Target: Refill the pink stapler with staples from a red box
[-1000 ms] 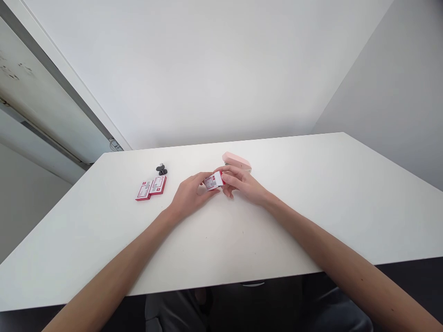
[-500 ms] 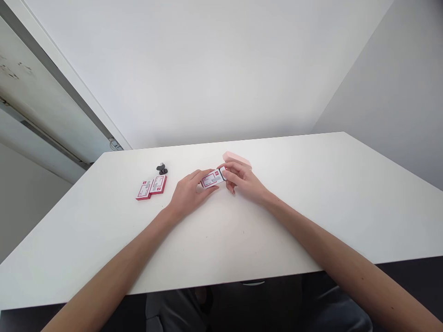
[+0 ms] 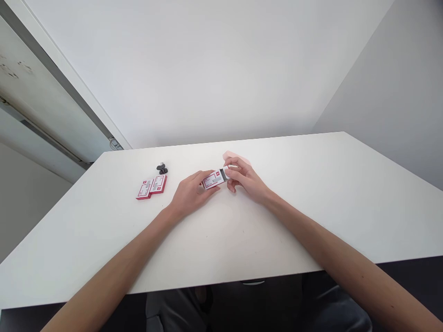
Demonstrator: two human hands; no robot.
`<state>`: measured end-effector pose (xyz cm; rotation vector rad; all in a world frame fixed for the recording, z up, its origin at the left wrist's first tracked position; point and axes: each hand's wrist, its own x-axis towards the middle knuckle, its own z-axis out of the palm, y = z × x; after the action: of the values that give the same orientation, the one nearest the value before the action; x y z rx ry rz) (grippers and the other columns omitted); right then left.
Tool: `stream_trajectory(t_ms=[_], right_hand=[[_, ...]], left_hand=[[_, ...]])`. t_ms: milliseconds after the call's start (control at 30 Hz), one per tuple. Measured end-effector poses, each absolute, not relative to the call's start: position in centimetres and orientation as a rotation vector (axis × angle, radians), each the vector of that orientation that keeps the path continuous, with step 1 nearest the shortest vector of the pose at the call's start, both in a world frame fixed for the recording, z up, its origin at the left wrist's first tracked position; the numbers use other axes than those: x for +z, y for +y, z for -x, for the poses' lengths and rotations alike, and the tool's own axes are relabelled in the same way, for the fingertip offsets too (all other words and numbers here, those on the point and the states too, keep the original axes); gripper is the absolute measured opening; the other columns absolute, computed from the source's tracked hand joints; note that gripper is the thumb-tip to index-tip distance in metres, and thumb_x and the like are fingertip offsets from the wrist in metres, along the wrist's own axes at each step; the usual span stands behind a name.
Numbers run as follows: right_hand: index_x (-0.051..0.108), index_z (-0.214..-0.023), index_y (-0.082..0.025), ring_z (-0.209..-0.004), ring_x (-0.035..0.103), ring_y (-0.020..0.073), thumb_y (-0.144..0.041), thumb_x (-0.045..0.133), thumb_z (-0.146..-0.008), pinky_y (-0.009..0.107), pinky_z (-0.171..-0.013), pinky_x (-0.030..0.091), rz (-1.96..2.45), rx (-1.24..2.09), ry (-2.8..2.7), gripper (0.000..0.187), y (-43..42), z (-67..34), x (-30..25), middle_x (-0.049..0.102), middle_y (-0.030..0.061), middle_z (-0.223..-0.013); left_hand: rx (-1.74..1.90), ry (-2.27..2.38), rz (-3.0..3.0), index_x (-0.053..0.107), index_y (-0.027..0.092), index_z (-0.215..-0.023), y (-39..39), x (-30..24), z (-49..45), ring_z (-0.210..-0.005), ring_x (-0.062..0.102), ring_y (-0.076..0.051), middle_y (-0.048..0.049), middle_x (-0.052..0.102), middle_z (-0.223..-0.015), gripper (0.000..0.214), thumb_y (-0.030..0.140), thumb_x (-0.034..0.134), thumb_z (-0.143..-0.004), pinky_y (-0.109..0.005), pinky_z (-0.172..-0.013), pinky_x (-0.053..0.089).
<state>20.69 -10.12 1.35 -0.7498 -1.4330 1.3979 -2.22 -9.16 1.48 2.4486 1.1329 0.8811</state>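
Note:
My left hand [image 3: 189,192] grips a small white box with red edging [image 3: 212,180], its thumb on the near side and its fingers on the far side. The box is tilted, its right end higher. At that end my right hand [image 3: 247,180] pinches the white end of an inner tray [image 3: 226,173], which is drawn partly out. Dark grey shows in the gap between sleeve and tray; what lies inside is too small to make out. Behind my right fingers lies a pale pink stapler-like object [image 3: 237,157], partly hidden.
Two matching red-and-white boxes [image 3: 151,186] lie side by side, touching, left of my left hand. Just behind them sits a small black tool [image 3: 162,168], perhaps a staple remover. The white table [image 3: 221,249] meets a wall at the back; its front edge is near my lap.
The inner tray has slid further out to the right, so the dark gap in the box is wider. My right hand has shifted slightly right; the left still holds the sleeve.

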Motion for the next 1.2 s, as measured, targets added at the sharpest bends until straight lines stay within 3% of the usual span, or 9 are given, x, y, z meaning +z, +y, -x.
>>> stream_trajectory(t_ms=[267,500,800,967,1100,1200], right_hand=[[0.058,-0.099,-0.025,-0.056,0.061,0.0119,-0.052,0.069,-0.093,0.031,-0.059,0.051,0.735,1.387,-1.513,0.030,-10.1,-20.8,0.9,0.057,-0.0047,-0.078],[0.051,-0.098,-0.026,-0.056,0.061,0.0126,-0.048,0.069,-0.094,0.032,-0.060,0.051,0.710,1.417,-1.486,0.029,-10.4,-21.0,1.7,0.061,-0.0052,-0.078],[0.055,-0.089,-0.024,-0.062,0.060,0.0136,-0.046,0.072,-0.092,0.031,-0.060,0.052,0.689,1.467,-1.463,0.028,-10.0,-21.2,1.2,0.064,-0.0023,-0.078],[0.057,-0.089,-0.023,-0.060,0.064,0.0152,-0.048,0.073,-0.092,0.031,-0.057,0.053,0.665,1.509,-1.445,0.029,-10.1,-20.9,1.3,0.065,-0.0017,-0.075],[0.058,-0.092,-0.023,-0.062,0.068,0.0165,-0.052,0.075,-0.090,0.029,-0.055,0.053,0.660,1.524,-1.437,0.034,-10.3,-20.7,1.5,0.068,-0.0007,-0.077],[0.059,-0.094,-0.023,-0.065,0.071,0.0172,-0.052,0.075,-0.090,0.028,-0.056,0.052,0.654,1.539,-1.437,0.034,-10.4,-20.7,1.7,0.069,0.0001,-0.081]], left_hand=[[0.835,1.059,-2.446,0.064,0.025,-0.129,-9.5,1.7,2.2,-0.103,0.069,-0.021,-0.0028,0.074,-0.120,0.038,0.046,0.065,-0.097,-0.033,-0.087,0.053],[0.799,1.035,-2.396,0.065,0.024,-0.127,-9.5,2.0,2.1,-0.104,0.070,-0.023,-0.0047,0.074,-0.121,0.040,0.049,0.064,-0.096,-0.036,-0.089,0.053],[0.732,0.893,-2.271,0.063,0.023,-0.124,-9.9,2.7,2.1,-0.105,0.068,-0.023,-0.0055,0.073,-0.121,0.036,0.043,0.066,-0.094,-0.035,-0.092,0.052],[0.692,0.967,-2.157,0.056,0.022,-0.113,-10.6,3.4,1.8,-0.090,0.066,-0.019,-0.0029,0.072,-0.106,0.026,0.044,0.059,-0.097,-0.032,-0.078,0.050],[0.675,1.028,-2.153,0.052,0.022,-0.106,-10.8,3.6,1.7,-0.083,0.064,-0.019,-0.0015,0.071,-0.099,0.040,0.052,0.072,-0.086,-0.031,-0.074,0.049],[0.721,1.087,-2.147,0.052,0.022,-0.097,-10.7,3.5,1.7,-0.074,0.061,-0.017,0.0000,0.069,-0.089,0.041,0.057,0.071,-0.085,-0.030,-0.068,0.046]])
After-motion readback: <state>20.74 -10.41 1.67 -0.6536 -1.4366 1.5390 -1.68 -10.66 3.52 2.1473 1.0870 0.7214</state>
